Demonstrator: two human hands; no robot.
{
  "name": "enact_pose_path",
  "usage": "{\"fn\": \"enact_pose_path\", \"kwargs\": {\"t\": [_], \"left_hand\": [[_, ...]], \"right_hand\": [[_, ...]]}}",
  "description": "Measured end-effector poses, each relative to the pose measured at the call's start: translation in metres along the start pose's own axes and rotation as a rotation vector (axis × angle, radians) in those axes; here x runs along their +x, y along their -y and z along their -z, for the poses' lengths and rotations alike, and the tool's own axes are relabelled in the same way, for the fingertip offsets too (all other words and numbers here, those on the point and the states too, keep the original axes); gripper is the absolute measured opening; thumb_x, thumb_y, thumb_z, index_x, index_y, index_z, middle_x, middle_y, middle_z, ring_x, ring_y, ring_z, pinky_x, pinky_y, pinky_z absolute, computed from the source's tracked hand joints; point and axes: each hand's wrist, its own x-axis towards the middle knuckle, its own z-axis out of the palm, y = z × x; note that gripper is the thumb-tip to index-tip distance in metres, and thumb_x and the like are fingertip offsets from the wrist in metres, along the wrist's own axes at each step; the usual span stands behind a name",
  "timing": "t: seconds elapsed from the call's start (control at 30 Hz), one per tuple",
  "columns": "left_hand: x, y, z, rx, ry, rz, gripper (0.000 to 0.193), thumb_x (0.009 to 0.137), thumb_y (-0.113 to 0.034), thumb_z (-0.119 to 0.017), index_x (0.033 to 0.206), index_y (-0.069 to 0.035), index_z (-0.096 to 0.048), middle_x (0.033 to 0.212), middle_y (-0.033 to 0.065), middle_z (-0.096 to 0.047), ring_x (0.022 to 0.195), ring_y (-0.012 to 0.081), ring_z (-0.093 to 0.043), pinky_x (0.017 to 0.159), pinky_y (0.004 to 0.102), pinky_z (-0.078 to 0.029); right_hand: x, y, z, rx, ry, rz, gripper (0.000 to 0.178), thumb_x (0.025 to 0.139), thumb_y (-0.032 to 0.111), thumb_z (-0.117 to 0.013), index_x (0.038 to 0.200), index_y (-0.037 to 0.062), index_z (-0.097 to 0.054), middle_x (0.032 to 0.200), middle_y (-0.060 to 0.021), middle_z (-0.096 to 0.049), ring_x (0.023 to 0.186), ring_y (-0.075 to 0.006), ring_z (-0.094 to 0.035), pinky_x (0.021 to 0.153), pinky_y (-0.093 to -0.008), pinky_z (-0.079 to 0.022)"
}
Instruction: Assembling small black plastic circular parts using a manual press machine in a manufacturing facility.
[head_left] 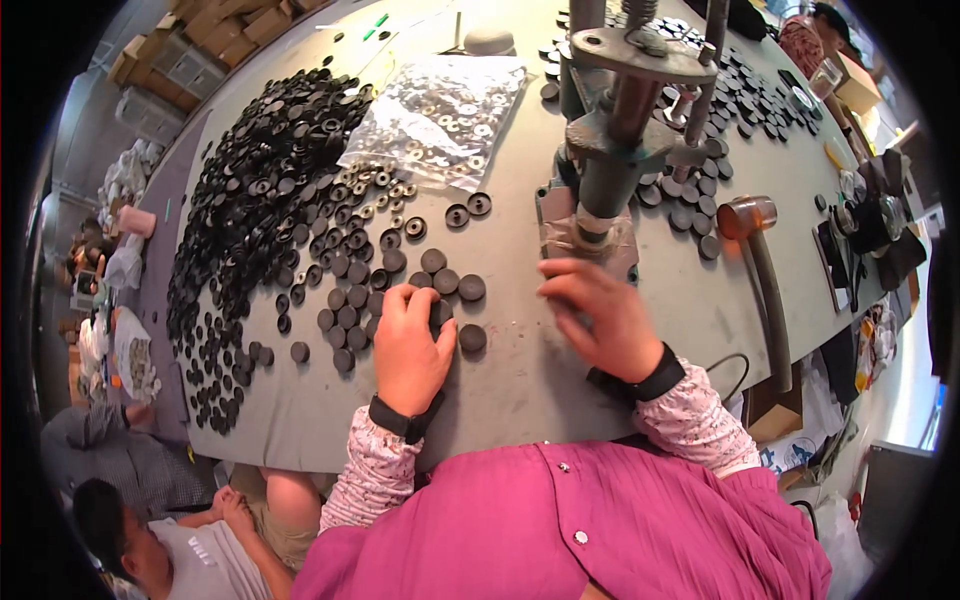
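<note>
My left hand rests among round black caps at the middle of the table. Its fingers and thumb curl around one black cap, part of which they cover. A single cap lies just right of that thumb. My right hand, slightly blurred, hovers by the base of a dark metal hand press. Its fingers are bent, the thumb stands apart from them, and nothing shows in the grip. Clear wrapping surrounds the press's lower end, right in front of those fingertips.
A large heap of black caps spreads over the left of the table. Behind it lies a clear bag of small metal rings. Right of the press are a mallet and more black caps. Another person sits at lower left.
</note>
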Motion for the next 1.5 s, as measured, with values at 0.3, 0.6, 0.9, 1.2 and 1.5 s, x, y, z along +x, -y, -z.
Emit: {"fn": "enact_pose_path", "kwargs": {"t": [0.3, 0.6, 0.9, 1.2, 1.5], "left_hand": [[-0.006, 0.014, 0.004, 0.031, -0.034, -0.001, 0.037, 0.075, -0.009, -0.077, 0.111, -0.002, -0.068, 0.1, 0.0169, -0.066, 0.093, 0.0347, -0.065, 0.084, 0.0433, -0.053], [-0.008, 0.008, -0.01, -0.163, -0.124, 0.031, 0.033, 0.074, -0.02, -0.075, 0.103, -0.004, -0.069, 0.101, 0.0148, -0.064, 0.091, 0.0352, -0.065, 0.08, 0.0431, -0.055], [0.063, -0.077, -0.085, -0.691, -0.075, -0.169, 0.042, 0.071, -0.013, -0.078, 0.109, -0.001, -0.069, 0.099, 0.0164, -0.068, 0.088, 0.0315, -0.069, 0.082, 0.0404, -0.056], [0.081, -0.103, -0.102, -0.786, -0.04, -0.056, 0.057, 0.074, -0.01, -0.085, 0.126, -0.004, -0.063, 0.097, 0.0051, -0.071, 0.077, 0.0139, -0.066, 0.072, 0.0291, -0.055], [0.084, -0.096, -0.109, -0.634, -0.08, -0.091, 0.062, 0.075, -0.012, -0.085, 0.131, -0.007, -0.06, 0.095, 0.0021, -0.07, 0.071, 0.0114, -0.063, 0.068, 0.0289, -0.053]], "right_hand": [[-0.003, -0.044, 0.028, 0.023, -0.18, -0.277, 0.029, 0.087, 0.006, -0.07, 0.116, 0.005, -0.066, 0.143, -0.0146, -0.057, 0.083, -0.0177, -0.063, 0.062, -0.0291, -0.051], [-0.023, -0.083, 0.041, 0.224, -0.082, -0.316, 0.02, 0.099, 0.0, -0.056, 0.116, 0.0009, -0.066, 0.151, -0.0037, -0.051, 0.078, -0.0011, -0.051, 0.067, -0.0176, -0.04], [-0.02, -0.069, 0.04, 0.079, -0.166, -0.233, 0.02, 0.093, 0.002, -0.063, 0.111, 0.0053, -0.071, 0.146, -0.0074, -0.056, 0.097, -0.0097, -0.062, 0.07, -0.0204, -0.044], [-0.017, -0.063, 0.051, 0.26, -0.272, -0.35, 0.014, 0.094, 0.001, -0.065, 0.107, 0.0022, -0.07, 0.136, -0.0057, -0.06, 0.078, -0.0047, -0.061, 0.067, -0.0209, -0.052], [0.082, 0.007, 0.164, 0.13, -0.67, 0.008, 0.03, 0.1, 0.018, -0.066, 0.119, -0.0056, -0.066, 0.105, -0.0067, -0.071, 0.068, -0.0074, -0.055, 0.062, -0.0234, -0.045]]}}
